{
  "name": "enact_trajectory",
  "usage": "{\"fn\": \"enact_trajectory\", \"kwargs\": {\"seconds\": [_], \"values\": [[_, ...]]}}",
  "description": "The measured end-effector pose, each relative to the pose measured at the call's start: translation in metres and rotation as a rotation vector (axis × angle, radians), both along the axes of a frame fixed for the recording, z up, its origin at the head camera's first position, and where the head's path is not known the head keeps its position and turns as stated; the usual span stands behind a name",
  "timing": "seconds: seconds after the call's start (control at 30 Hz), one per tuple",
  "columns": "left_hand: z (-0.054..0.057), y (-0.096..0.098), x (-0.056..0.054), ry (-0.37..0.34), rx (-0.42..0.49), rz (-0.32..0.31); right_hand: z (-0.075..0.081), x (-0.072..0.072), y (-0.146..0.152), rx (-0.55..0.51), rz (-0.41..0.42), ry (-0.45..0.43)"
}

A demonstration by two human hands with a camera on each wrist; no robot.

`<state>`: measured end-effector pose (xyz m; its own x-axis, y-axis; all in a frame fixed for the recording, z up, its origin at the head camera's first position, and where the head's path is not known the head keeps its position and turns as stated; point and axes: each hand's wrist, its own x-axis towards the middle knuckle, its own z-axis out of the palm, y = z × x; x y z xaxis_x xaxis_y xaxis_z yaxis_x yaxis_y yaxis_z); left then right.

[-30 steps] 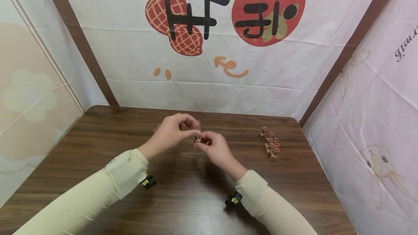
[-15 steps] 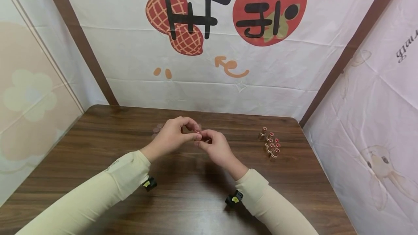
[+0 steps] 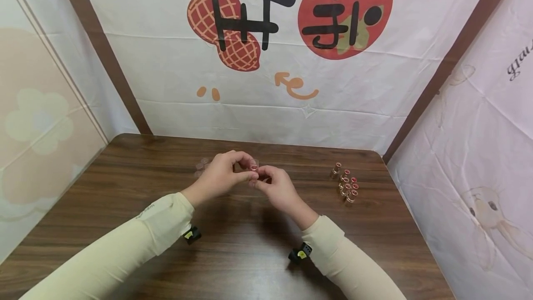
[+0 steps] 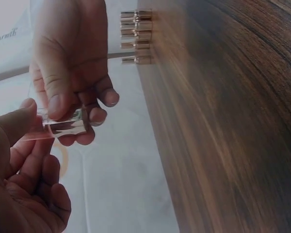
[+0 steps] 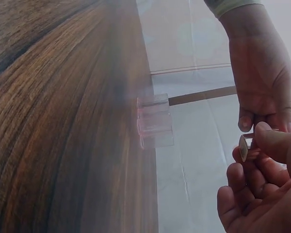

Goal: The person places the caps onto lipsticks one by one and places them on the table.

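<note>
In the head view my left hand [image 3: 226, 170] and right hand [image 3: 276, 188] meet above the middle of the table. Thumb and fingers of the left hand pinch a clear pinkish cap [image 4: 35, 133], which sits over the upper end of a lipstick. My right hand grips that lipstick's shiny gold base [image 4: 68, 127], its thumb laid along the side. From the right wrist, the flat bottom of the gold base [image 5: 244, 148] shows between the fingers. A dark red tip is visible through the cap in the head view. Fingers hide most of the join.
Several uncapped gold lipsticks [image 3: 346, 185] stand grouped at the table's right. Behind my left hand, several clear pinkish caps [image 5: 155, 121] stand close together on the wooden table [image 3: 233, 253]. A printed white cloth [image 3: 266, 119] hangs right behind the table's back edge.
The cap has come lower over the lipstick, and the gold base seen earlier between the hands is now behind fingers. My left hand has shifted slightly down, uncovering the caps behind it.
</note>
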<state>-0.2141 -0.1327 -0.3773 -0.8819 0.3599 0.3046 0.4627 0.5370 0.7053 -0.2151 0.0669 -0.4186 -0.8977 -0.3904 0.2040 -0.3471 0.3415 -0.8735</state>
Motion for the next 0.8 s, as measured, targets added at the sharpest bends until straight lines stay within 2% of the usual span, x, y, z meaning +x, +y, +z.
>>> {"fn": "enact_trajectory", "kwargs": {"seconds": [0.13,0.33,0.43,0.63,0.8], "values": [[0.001,0.002,0.0,0.006,0.015,-0.011,0.004,0.001,0.002,0.006,-0.009,0.018],[0.007,0.001,0.002,0.028,0.005,0.021,0.009,0.0,0.002,0.085,-0.059,0.143],[0.01,-0.001,0.001,0.026,-0.008,0.023,0.01,0.0,0.0,0.122,-0.076,0.176],[0.01,-0.007,0.0,-0.005,-0.039,0.003,0.01,-0.002,-0.004,0.125,-0.05,0.117],[0.008,-0.018,0.002,-0.026,-0.036,0.009,0.004,-0.007,-0.005,0.131,-0.05,0.079]]}}
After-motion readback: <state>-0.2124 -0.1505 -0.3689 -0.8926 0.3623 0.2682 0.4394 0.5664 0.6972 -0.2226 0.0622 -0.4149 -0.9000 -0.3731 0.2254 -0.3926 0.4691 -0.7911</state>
